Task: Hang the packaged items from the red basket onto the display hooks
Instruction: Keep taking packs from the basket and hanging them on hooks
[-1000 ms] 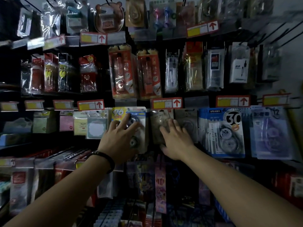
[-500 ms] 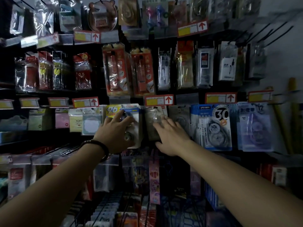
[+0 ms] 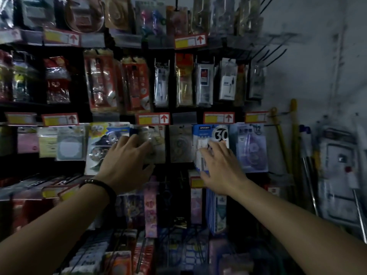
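Rows of packaged stationery hang on hooks on a dark display wall. My left hand (image 3: 127, 161), a dark band at its wrist, lies with fingers spread on a clear blister packet (image 3: 156, 143) in the middle row, beside a yellow-and-blue tape pack (image 3: 103, 141). My right hand (image 3: 220, 167) rests flat on the front of a blue correction-tape pack marked 30 (image 3: 216, 133), thumb along its lower left edge. Neither hand visibly lifts a packet off its hook. The red basket is out of view.
Red-and-yellow price tags (image 3: 154, 118) run along the rails. A purple pack marked 12 (image 3: 251, 147) hangs right of the blue one. More packets fill the rows above and below. Yellow poles (image 3: 294, 135) and a metal frame (image 3: 337, 175) lean on the grey wall at right.
Both hands have shifted one column right: the left from the yellow-and-blue pack to the clear packet, the right from the clear packet to the blue pack. The view has swung right.
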Available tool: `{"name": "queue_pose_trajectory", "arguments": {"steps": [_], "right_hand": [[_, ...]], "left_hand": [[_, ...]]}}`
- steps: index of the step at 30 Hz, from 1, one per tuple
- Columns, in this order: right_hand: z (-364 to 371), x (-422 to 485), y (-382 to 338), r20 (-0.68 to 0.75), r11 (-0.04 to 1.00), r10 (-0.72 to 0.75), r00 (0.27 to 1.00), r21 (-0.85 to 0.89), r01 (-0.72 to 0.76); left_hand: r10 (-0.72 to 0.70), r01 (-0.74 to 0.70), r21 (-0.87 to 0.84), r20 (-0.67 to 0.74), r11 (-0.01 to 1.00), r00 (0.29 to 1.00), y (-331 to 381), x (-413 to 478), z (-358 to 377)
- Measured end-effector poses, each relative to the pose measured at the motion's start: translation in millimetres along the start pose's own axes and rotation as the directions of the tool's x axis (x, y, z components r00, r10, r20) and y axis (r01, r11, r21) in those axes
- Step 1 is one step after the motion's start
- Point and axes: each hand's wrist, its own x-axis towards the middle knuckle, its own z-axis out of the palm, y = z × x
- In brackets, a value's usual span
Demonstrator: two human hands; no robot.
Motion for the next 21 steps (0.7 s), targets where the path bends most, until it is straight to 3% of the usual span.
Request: {"name": "queue_pose_trajectory", "arguments": {"steps": [4, 10, 21], "right_hand": [[2, -11, 22, -0.054, 0.999, 0.018, 0.998, 0.036, -0.016], [23, -3, 33, 0.040, 1.000, 0.014, 0.999, 0.000, -0.014], [44, 34, 42, 0.171, 0.995, 0.090, 0.981, 0.027, -0.096]], "left_hand": [[0.044, -0.043, -0.013, 0.075, 0.999, 0.996, 33, 5, 1], [0.097, -0.099, -0.003, 0.224, 0.995, 0.970, 68, 13, 18], [0.129, -0.138, 0.012, 0.278, 0.990, 0.952, 102, 38, 45]]}}
